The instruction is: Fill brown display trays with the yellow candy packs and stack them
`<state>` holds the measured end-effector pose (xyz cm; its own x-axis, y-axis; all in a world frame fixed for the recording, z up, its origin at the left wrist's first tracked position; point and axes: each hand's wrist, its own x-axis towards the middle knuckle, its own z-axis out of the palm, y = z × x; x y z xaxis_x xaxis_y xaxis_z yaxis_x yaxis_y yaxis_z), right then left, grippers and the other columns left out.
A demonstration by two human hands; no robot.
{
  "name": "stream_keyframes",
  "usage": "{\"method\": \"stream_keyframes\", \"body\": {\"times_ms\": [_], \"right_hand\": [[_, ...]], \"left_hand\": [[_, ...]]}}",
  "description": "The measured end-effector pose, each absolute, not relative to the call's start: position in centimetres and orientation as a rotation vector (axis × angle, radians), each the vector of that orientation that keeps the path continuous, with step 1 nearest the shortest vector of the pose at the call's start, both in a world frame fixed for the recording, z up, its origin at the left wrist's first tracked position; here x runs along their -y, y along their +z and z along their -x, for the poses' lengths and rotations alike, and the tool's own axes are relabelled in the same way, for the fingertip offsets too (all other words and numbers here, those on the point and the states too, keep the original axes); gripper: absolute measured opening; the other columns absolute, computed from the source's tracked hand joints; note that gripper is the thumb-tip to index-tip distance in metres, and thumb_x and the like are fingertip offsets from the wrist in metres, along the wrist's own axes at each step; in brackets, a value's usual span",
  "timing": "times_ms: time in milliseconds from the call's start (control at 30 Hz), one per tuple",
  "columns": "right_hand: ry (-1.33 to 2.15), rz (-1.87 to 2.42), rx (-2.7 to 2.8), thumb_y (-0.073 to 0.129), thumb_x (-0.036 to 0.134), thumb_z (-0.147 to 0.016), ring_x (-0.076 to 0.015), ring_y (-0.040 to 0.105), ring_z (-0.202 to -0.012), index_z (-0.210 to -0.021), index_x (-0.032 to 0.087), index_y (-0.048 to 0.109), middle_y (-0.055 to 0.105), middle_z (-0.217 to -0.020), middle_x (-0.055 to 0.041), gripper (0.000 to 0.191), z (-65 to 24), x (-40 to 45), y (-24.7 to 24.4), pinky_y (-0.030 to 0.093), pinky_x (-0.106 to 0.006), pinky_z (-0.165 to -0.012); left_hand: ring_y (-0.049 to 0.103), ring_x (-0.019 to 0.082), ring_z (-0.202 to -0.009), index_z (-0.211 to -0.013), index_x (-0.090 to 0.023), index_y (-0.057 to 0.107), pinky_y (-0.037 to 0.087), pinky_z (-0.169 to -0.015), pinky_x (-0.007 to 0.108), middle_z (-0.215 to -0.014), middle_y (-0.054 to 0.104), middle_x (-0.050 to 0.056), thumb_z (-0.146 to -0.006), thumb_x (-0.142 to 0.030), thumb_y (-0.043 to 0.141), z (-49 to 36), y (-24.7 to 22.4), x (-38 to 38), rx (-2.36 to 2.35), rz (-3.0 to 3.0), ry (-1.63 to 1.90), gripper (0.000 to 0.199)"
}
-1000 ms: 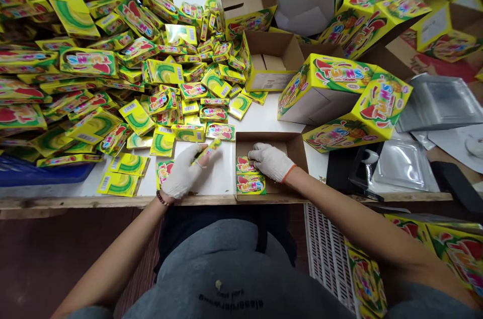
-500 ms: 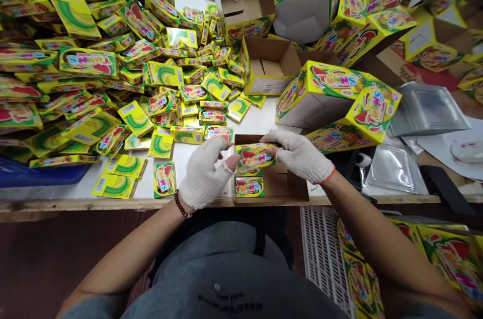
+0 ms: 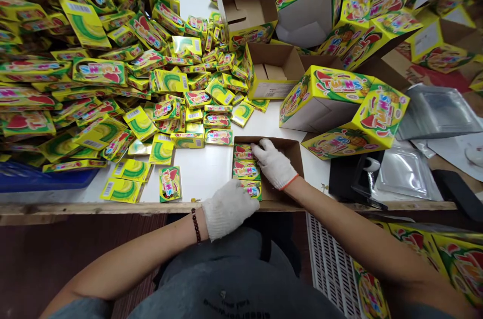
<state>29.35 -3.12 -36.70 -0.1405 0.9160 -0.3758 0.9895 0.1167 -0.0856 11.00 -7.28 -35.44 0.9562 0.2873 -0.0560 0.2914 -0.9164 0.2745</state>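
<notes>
An open brown carton [image 3: 296,150] lies at the table's front edge, with a column of small yellow-green packs [image 3: 246,169] along its left side. My right hand [image 3: 274,163], in a white knitted glove, reaches into the carton, its fingertips against the back pack; whether it grips that pack cannot be made out. Gloved too, my left hand [image 3: 229,209] rests at the carton's front left corner beside the nearest pack, its fingertips partly hidden. One loose pack [image 3: 170,184] lies flat on the table to the left.
A large heap of packs [image 3: 100,72] covers the left and back left. Open display boxes [image 3: 273,75] stand behind the carton. Clear plastic pieces [image 3: 405,173] lie at the right beside a black object [image 3: 456,190]. A white crate [image 3: 328,258] is below the table edge.
The pack held between both hands now lies at the back of the column. My left hand has moved down toward the carton's front; my right hand has shifted left within it.
</notes>
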Motion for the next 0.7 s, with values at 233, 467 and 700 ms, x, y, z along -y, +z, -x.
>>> {"method": "stream_keyframes", "body": {"times_ms": [233,467,700], "right_hand": [[-0.41,-1.722,-2.26,0.038,0.019,-0.098,-0.0255,0.059,-0.103,-0.135,0.022,0.057,0.052,-0.138,-0.0135,0.041,-28.2,3.0,-37.8,0.049,-0.035,-0.083],[-0.813,-2.088,-2.538,0.045,0.019,-0.093,-0.0221,0.061,-0.104,-0.113,0.017,0.068,0.068,-0.113,-0.0098,0.031,-29.6,3.2,-36.3,0.048,-0.034,-0.093],[-1.792,-1.893,-2.412,0.048,0.048,-0.092,-0.02,0.064,-0.092,-0.117,0.015,0.066,0.071,-0.105,-0.0074,0.044,-30.2,2.5,-31.3,0.051,-0.032,-0.08]], "left_hand": [[0.06,0.026,-0.1,-0.104,-0.015,0.066,0.047,-0.084,0.04,-0.108,0.068,0.014,-0.088,-0.013,0.049,-4.4,-35.5,0.7,-1.149,-2.798,0.629,0.023],[0.058,0.027,-0.089,-0.088,-0.02,0.067,0.038,-0.073,0.04,-0.096,0.07,0.009,-0.087,-0.015,0.057,-0.2,-36.6,-2.5,-1.631,-2.949,0.439,0.011],[0.058,0.02,-0.099,-0.097,-0.027,0.065,0.043,-0.08,0.035,-0.101,0.069,0.002,-0.087,-0.014,0.065,-6.7,-33.7,3.4,-0.696,-2.916,1.183,0.017]]}}
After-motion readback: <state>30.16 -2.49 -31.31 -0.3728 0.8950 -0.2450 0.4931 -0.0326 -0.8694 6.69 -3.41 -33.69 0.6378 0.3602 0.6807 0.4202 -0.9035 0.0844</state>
